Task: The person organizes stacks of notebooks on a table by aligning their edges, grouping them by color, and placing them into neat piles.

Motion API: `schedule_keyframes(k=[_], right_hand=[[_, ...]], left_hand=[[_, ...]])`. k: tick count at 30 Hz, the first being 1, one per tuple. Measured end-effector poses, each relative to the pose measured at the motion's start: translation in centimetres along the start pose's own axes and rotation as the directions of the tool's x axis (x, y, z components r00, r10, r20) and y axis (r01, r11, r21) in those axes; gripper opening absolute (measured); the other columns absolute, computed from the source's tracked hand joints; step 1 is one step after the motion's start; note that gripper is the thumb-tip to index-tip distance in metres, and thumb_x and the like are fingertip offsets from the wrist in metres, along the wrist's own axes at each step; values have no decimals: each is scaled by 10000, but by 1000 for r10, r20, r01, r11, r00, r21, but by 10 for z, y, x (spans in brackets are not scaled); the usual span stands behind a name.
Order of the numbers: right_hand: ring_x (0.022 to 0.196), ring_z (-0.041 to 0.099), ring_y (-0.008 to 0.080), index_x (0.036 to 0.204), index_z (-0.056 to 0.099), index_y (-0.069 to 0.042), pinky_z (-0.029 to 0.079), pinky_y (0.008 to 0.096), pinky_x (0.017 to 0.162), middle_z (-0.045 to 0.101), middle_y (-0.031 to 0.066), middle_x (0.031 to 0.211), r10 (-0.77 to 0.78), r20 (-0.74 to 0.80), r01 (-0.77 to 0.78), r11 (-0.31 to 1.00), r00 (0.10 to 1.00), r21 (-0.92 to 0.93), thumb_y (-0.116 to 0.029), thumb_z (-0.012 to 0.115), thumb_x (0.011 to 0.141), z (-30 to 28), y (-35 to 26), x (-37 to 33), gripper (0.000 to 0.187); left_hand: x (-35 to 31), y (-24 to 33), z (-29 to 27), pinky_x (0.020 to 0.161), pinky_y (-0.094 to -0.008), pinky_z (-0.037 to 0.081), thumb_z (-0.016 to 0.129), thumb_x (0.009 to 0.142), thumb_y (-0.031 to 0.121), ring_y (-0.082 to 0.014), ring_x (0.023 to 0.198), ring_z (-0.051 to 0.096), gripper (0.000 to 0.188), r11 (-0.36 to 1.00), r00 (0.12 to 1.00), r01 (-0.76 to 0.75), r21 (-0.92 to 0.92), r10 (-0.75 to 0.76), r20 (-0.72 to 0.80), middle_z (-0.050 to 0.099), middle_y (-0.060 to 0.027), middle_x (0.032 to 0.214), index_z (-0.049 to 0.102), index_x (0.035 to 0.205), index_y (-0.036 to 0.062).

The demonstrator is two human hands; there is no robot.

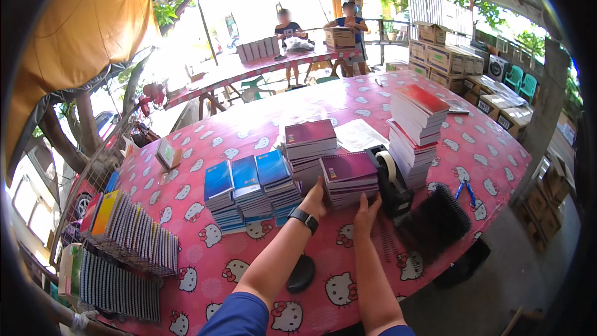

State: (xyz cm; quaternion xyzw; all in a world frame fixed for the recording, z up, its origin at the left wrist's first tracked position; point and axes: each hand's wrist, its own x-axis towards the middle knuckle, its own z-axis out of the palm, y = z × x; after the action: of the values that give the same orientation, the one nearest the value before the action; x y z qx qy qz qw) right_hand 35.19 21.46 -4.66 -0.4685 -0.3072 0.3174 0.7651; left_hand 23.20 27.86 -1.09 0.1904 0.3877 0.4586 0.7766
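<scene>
A stack of purple-covered notebooks (350,168) stands on the pink table in front of me. My left hand (316,199) is closed against its left side, and my right hand (367,213) holds its near right corner. Just behind it is another purple notebook stack (309,134). Three blue notebook stacks (245,176) stand side by side to the left. To the right, a black tape dispenser (394,190) with a roll of tape sits close to my right hand. Taller red-covered stacks (420,99) rise beyond the dispenser.
Spiral-bound notebooks (134,230) line the left edge. Black binding coils (444,211) and blue pliers (465,193) lie at right; a black oval object (301,274) is near my left forearm. White papers (364,135) lie behind the stacks. Two people work at a far table (249,70); cardboard boxes (444,59) are piled at right.
</scene>
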Motion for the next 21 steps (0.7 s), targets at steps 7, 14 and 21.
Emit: schedule_keyframes(k=[7, 14, 21], right_hand=[[1282, 339, 272, 1373, 264, 53, 256, 340, 1059, 348, 195, 1382, 20, 24, -21, 1000, 999, 14, -211, 530, 921, 0, -4, -1, 588], [1068, 473, 236, 1213, 406, 36, 365, 357, 953, 482, 167, 1177, 116, 10, -116, 983, 993, 139, -303, 501, 942, 0, 3, 5, 444], [966, 512, 199, 1241, 371, -35, 403, 355, 867, 508, 93, 1076, 301, 169, -338, 901, 938, 271, -547, 445, 912, -17, -30, 4, 613]], left_hand=[[-29, 17, 20, 941, -427, 438, 518, 825, 639, -261, 1132, 529, 679, 999, 968, -11, -50, 23, 249, 573, -114, 1206, 518, 1238, 100], [9, -13, 16, 820, -348, 481, 695, 753, 385, -159, 932, 591, 397, 903, 944, -328, 277, 323, 65, 589, -30, 1009, 552, 1029, 136], [-116, 5, -17, 730, -305, 525, 621, 789, 270, -158, 731, 621, 224, 945, 936, -313, -95, 324, 136, 615, -14, 849, 582, 958, 128]])
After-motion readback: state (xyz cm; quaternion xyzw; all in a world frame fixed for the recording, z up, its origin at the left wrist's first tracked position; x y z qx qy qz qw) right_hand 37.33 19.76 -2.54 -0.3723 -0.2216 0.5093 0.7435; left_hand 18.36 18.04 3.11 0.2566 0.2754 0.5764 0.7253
